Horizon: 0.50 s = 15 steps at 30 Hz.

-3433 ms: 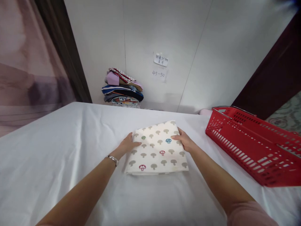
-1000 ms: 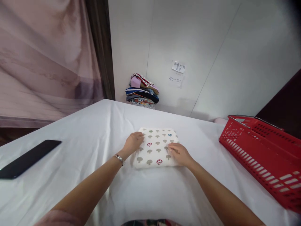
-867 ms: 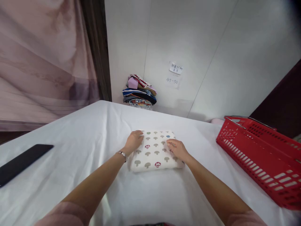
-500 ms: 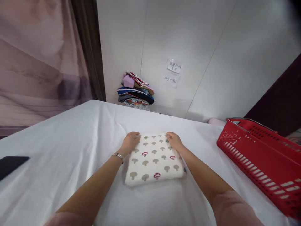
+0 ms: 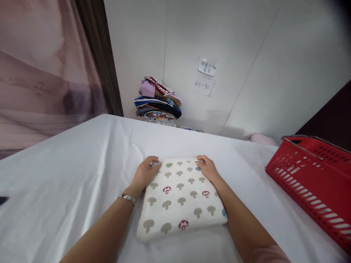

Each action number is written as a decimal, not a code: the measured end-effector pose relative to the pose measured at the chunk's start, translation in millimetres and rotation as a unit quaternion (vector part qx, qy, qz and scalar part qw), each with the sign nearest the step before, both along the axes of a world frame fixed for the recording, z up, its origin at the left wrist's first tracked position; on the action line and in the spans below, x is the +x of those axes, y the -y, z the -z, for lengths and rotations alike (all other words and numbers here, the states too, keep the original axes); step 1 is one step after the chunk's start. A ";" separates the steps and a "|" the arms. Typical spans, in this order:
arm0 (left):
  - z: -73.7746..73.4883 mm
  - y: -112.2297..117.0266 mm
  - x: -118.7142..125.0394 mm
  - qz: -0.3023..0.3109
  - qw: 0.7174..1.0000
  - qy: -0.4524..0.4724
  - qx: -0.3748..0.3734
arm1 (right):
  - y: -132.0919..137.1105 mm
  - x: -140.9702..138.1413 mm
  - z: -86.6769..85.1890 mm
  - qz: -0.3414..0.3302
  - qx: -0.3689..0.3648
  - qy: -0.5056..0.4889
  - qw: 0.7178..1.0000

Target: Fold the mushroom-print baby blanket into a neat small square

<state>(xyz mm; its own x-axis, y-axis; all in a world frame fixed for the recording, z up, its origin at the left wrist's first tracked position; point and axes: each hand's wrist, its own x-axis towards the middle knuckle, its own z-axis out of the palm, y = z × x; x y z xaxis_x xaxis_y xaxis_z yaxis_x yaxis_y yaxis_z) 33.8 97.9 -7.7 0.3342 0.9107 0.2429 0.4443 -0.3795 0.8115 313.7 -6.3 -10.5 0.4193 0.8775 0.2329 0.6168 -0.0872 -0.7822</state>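
A folded white cloth printed with mushrooms in grey-brown, red, green and blue lies flat on the white-covered table. At its far left corner is my left hand, thumb over the top and fingers curled round the edge. My right hand grips the far right corner the same way. Parts of both hands' fingertips are hidden at the cloth's edge. A silver bracelet circles my left wrist.
A red plastic basket with metal handles stands at the right. Behind the table's far edge rises a stack of folded fabrics against the white wall. A dark flat object shows at the left edge.
The cloth and both hands appear lower and larger in view, partly as my head view shifts. Both hands stay at the far corners. The dark flat object has mostly left the view.
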 end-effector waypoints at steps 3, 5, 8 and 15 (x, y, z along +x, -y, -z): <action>0.2 -0.6 -1.2 0.001 1.000 0.001 -0.027 | 1.7 4.9 0.7 -0.015 -0.002 -0.007 1.000; 0.5 -1.7 -2.4 0.010 0.999 -0.003 -0.048 | 2.8 9.1 1.2 -0.036 -0.008 0.003 0.999; -1.7 -2.6 -3.6 0.020 0.998 -0.007 -0.062 | 3.8 13.4 1.6 -0.057 -0.004 0.013 0.998; -8.8 -1.5 -4.1 0.039 0.998 -0.044 -0.028 | 3.7 11.1 -1.8 -0.063 0.003 0.054 0.997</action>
